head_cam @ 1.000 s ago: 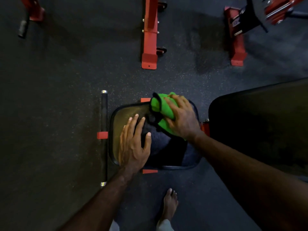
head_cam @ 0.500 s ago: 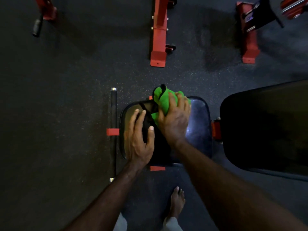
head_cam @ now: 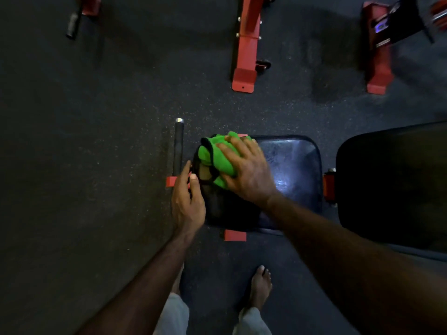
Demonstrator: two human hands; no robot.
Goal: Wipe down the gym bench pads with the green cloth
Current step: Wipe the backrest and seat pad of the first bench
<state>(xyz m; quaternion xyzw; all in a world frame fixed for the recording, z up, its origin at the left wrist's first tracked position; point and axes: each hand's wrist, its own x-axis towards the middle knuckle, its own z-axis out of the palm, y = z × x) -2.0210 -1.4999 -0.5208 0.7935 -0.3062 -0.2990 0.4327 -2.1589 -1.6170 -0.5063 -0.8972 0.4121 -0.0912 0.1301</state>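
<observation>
- Green cloth (head_cam: pixel 219 154) — bunched at the seat pad's (head_cam: pixel 294 165) far-left corner, under the right hand (head_cam: pixel 246 172), whose fingers spread flat, pressing it down.
- Left hand (head_cam: pixel 187 204) grips the pad's left edge, fingers curled over it.
- Back pad (head_cam: pixel 391 184) lies just right.

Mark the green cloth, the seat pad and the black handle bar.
green cloth (head_cam: pixel 219 157): head view, bunched fold left of the fingers.
seat pad (head_cam: pixel 296 165): head view, bare shiny top.
black handle bar (head_cam: pixel 178 146): head view, mid-shaft.
</observation>
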